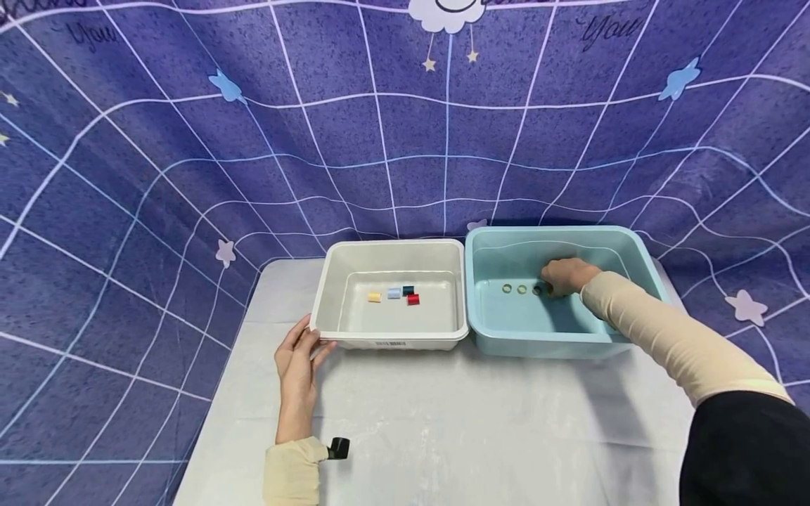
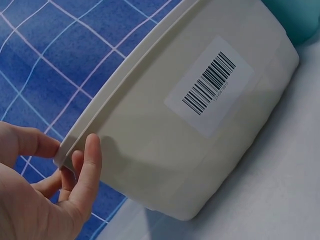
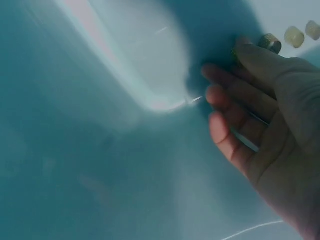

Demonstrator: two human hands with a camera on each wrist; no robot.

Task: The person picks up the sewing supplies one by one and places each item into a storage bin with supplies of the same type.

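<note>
My left hand (image 1: 297, 362) holds the front left corner of a white plastic bin (image 1: 389, 337), its thumb and fingers at the rim. Inside the bin lie several small cylinders: a yellow one (image 1: 375, 297), a light blue one (image 1: 394, 293), a dark green one (image 1: 408, 289) and a red one (image 1: 413, 299). My right hand (image 1: 565, 275) reaches down into a blue bin (image 1: 550, 337). Its thumb and index finger pinch a small yellowish ring (image 3: 235, 54), mostly hidden by the thumb. Beside it stand a dark brassy ring (image 3: 270, 43) and two paler rings (image 3: 294, 37) in a row.
Both bins sit side by side on a white-covered table (image 1: 481, 422). A barcode label (image 2: 210, 85) marks the white bin's front wall. Behind rises a blue gridded curtain (image 1: 411, 140). A black wrist mount (image 1: 339, 448) sticks out from the left sleeve.
</note>
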